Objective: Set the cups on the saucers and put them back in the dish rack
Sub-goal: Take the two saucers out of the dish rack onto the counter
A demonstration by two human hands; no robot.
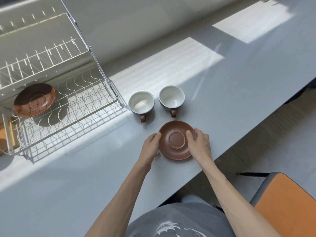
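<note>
Nearest the person, a brown saucer (177,140) lies flat on the grey table (85,177), close to its front edge. The left hand (151,146) cups the saucer's left rim, thumb on top, and the right hand (199,144) holds the right rim with its fingers (189,135) lying over the edge, so both hands grip the saucer. An orange chair (287,206) stands to the right of the saucer, off the table.

Just beyond the saucer two cups stand upright and apart, handles pointing back toward it: the left cup (141,104) and the right cup (171,99), both white inside and empty.

Far to the saucer's left sits the white wire dish rack (68,106). A second brown saucer (34,100) rests tilted on its lower shelf; the upper shelf's prongs hold nothing.
</note>
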